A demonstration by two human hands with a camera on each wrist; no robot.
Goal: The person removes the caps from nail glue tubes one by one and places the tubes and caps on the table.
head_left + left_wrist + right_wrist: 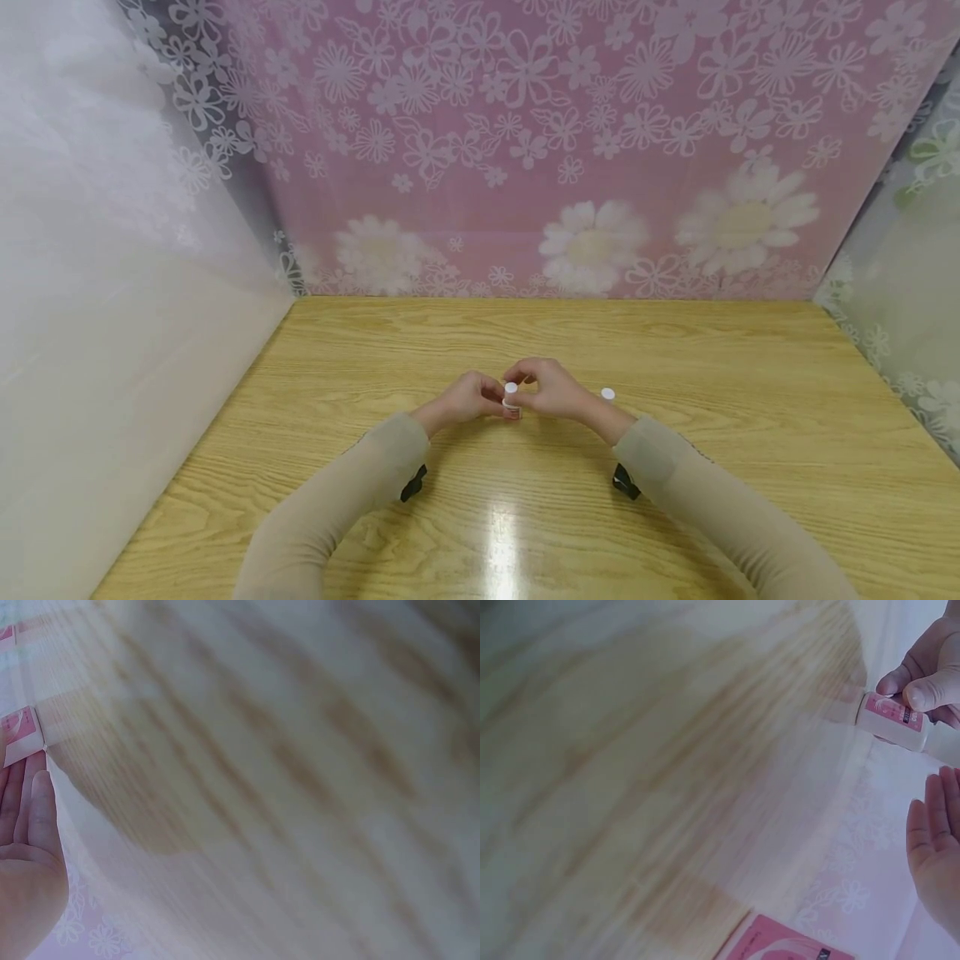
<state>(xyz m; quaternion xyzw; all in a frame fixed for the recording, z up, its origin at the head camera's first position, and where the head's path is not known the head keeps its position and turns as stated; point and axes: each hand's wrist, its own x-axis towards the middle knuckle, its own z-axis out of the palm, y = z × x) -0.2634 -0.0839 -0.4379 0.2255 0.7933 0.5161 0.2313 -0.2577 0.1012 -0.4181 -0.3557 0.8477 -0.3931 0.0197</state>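
In the head view, a small white bottle [512,411] with a pink label stands upright between the two hands. My left hand [471,397] grips its body, thumb and finger pressed to the sides, as the right wrist view shows on the label [891,714]. The right hand [553,390] curves over from the other side, its thumb in front of the white cap [511,387] and a finger arched behind it. In the right wrist view its other fingers [937,806] extend loosely, with the thumb out of frame. The left wrist view shows only part of the bottle [22,735].
A second white-capped bottle [607,393] stands just beyond the right wrist, partly hidden by it; its pink label [780,945] shows in the right wrist view. The wood-grain table [375,350] is bordered by a pink flowered sheet [480,208] and pale side sheets [135,292].
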